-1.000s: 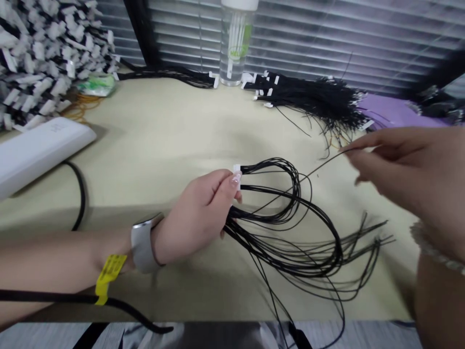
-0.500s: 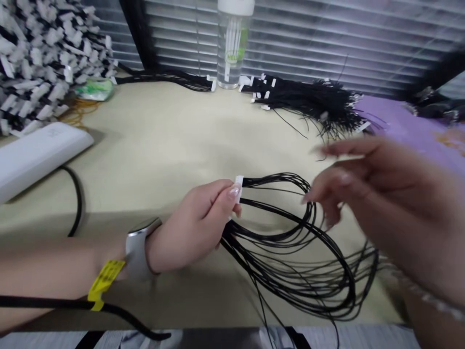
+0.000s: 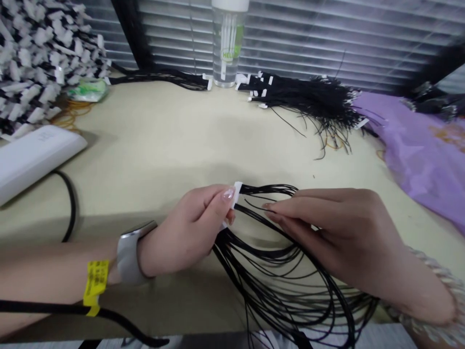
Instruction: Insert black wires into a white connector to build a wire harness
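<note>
Near the table's front edge, my left hand (image 3: 198, 220) is closed around a looped bundle of thin black cables (image 3: 269, 278). A white connector (image 3: 237, 194) sticks up beside its thumb; more white shows under the fingers. The loops spread to the right and hang toward the front edge. My right hand (image 3: 337, 232) pinches one thin black cable (image 3: 256, 206) between thumb and forefinger, just right of the connector. That cable's loose end points at the connector, apart from it. Part of the loops passes behind my right hand.
A heap of white-ended cables (image 3: 32, 63) stands back left, behind a white power bank (image 3: 39, 155). Along the blinds are a clear bottle (image 3: 225, 48), flat black cables (image 3: 160, 78) and a black cable bundle (image 3: 301, 94). A purple plastic bag (image 3: 410, 150) lies right.
My right hand has come down and left from above the loops, its fingers closing on one thin cable near the connector. My left hand keeps its hold on the bundle.
</note>
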Demonstrator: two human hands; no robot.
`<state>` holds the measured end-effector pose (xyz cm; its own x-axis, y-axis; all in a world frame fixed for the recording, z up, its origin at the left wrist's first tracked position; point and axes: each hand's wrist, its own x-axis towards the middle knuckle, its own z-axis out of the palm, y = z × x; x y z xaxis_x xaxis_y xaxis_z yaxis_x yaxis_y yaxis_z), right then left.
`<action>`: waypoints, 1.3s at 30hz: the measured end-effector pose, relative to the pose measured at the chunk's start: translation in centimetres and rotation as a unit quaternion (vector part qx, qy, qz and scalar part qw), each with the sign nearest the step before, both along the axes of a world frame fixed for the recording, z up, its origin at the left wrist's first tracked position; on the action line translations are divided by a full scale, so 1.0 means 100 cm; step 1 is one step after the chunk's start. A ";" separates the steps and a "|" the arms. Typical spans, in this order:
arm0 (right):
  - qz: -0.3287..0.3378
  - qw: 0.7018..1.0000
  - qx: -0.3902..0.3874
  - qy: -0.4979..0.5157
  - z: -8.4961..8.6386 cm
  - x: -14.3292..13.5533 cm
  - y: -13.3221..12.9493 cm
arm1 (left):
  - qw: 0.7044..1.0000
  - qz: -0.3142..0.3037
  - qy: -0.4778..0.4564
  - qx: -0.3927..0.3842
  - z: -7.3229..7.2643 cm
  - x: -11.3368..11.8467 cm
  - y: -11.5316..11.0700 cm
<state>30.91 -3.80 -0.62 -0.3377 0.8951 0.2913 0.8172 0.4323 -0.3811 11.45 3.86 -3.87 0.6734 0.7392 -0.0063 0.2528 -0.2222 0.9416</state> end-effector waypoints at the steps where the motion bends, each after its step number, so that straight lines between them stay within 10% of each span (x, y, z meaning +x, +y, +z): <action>1: 0.002 1.000 -0.004 0.000 0.000 0.000 0.000 | 1.000 -0.001 -0.001 -0.003 0.000 0.000 0.000; 18: -0.018 0.987 0.098 -0.126 -0.005 0.000 0.001 | 0.998 -0.043 -0.003 0.038 0.001 0.000 0.000; 39: -0.032 0.997 0.065 -0.032 -0.007 -0.010 -0.001 | 0.997 -0.061 0.029 0.039 0.002 0.001 0.001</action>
